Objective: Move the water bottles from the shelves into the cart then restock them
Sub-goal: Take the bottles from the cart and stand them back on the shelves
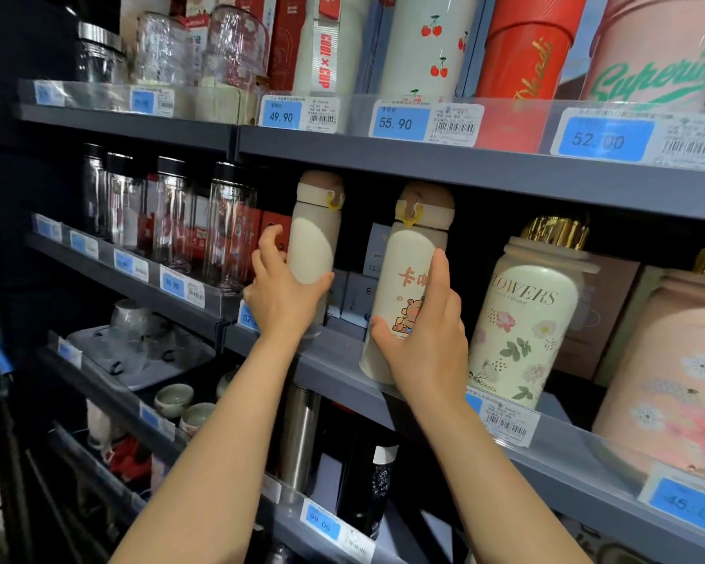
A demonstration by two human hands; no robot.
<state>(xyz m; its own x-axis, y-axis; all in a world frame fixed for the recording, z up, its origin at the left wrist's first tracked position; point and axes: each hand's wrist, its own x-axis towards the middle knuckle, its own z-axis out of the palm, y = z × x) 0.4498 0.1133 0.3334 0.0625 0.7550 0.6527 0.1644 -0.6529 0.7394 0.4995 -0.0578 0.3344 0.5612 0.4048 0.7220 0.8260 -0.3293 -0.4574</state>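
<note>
Now the left hand (279, 293) holds a plain cream bottle (314, 242) and the right hand (428, 339) holds a bear bottle (408, 274) at the shelf (334, 368).

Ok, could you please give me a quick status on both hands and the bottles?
Left hand grips plain cream bottle. Right hand grips cartoon cream bottle, at shelf edge. Floral bottle close beside it.
</note>
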